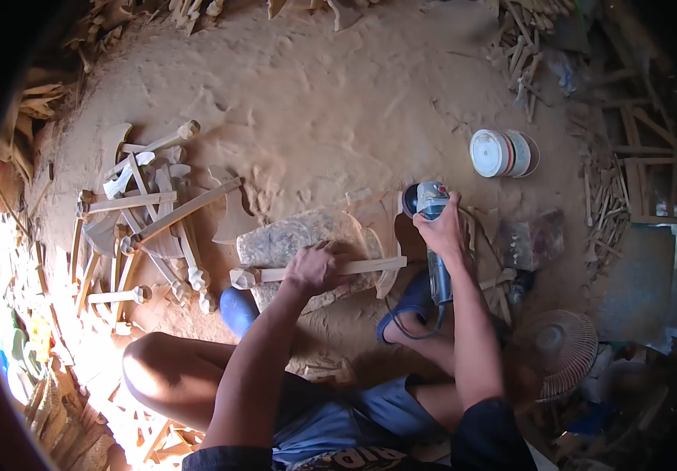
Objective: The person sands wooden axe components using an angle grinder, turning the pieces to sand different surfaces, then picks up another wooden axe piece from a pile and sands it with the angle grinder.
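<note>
through the head view i'm seeing the left hand [316, 269] gripping a knobbed wooden piece [378, 265] over the mottled block [276, 240], the right hand [444, 228] clasping a grinder [439, 281].

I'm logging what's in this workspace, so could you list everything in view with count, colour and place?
Angle grinder: 1, blue-grey, right of centre
Wooden piece: 1, pale, across the block
Block: 1, mottled grey, centre
Shaped wood pile: many, overlapping, tan, left
Bucket: 1, mostly white, upper right
Stick heap: uncountable, brown, top right
Fan: 1, pale guard, lower right
Sheet: 1, greyish, far right
Ground: sandy brown, throughout
Edge clutter: too dim or glaring to itemise
Footwear: 2, blue, near the block
Shorts: 1 pair, blue, bottom
Left hand: 1, bare, on the wooden piece
Right hand: 1, bare, around the grinder
</note>
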Demonstrator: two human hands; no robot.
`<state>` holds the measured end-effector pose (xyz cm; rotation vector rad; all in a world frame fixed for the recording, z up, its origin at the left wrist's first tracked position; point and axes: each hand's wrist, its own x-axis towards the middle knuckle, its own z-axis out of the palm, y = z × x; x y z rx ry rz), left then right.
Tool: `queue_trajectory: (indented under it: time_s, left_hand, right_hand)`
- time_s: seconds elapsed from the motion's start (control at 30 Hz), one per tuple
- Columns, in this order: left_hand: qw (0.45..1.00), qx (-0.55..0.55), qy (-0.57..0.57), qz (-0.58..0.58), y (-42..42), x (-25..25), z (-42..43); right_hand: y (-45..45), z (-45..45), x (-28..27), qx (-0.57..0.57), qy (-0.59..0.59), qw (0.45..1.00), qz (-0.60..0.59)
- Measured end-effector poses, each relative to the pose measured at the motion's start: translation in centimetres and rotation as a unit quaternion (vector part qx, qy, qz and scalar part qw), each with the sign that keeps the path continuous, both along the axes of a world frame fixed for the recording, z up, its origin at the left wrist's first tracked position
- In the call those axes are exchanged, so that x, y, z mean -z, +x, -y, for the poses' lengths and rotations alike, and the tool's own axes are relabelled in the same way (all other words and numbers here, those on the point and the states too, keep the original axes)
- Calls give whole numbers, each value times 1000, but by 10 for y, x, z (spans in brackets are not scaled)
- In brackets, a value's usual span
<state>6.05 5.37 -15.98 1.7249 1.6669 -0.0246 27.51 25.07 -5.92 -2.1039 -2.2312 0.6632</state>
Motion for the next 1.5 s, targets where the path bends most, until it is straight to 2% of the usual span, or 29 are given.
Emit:
queue_trajectory:
  time_s: [0.07,0.13,0.23,0.33,0.4,0.5,0.63,0.73,0.8,0.87,0.93,1.0,1.1,1.13,1.17,1.23,1.33,1.4,1.5]
  left_hand:
    - [1000,6,26,-10,-3,-11,-4]
    - [1000,9,6,-22,-4,-24,-8]
    - [1000,6,17,-3,-4,-35,-7]
    - [998,2,57,9,-3,-20,-6]
    - [997,4,75,-2,-1,-7,1]
    - [999,22,-4,-38,1,15,-1]
    - [999,13,-28,-26,0,8,-4]
    - [1000,-5,-8,-16,2,2,-2]
    - [999,-19,33,16,-1,2,-1]
    - [999,20,19,-39,0,30,3]
    - [998,19,28,-48,-2,30,-1]
    - [998,-28,53,-5,0,21,4]
    - [999,-5,34,-19,1,12,1]
    - [999,-8,24,-30,3,29,7]
    - [999,-9,18,-40,7,60,12]
    - [998,10,7,-61,2,68,4]
    - [998,34,9,-55,0,42,1]
    - [998,-4,57,-15,-1,-5,-1]
    - [997,-14,70,18,-2,-3,-1]
  right_hand:
    - [3,-1,-2,-6,-1,1000,-16]
    - [-6,16,-16,-30,-10,999,-40]
    - [-29,39,-29,-108,-41,991,-67]
    - [-43,47,-33,-145,-91,984,-55]
    - [-39,48,-27,-108,-84,989,-60]
    - [-31,42,-19,-58,-78,993,-65]
    - [-17,32,-3,-41,17,999,-19]
    - [-14,15,-8,2,-12,1000,7]
    - [-13,15,-10,-21,-15,1000,7]
    - [-21,29,-13,-51,-24,998,-26]
    - [-31,46,-19,-104,-38,991,-78]
    - [-36,54,-22,-115,-63,989,-65]
    - [-34,41,-18,-69,-42,995,-63]
    - [-32,32,-18,-34,-74,996,-20]
    - [-27,24,-16,-28,-55,998,-11]
    - [-20,8,-10,-34,-22,999,19]
    - [-16,9,-8,-43,13,999,11]
    - [-29,26,-28,-50,-59,997,-29]
    - [-36,55,-17,-99,-65,990,-75]
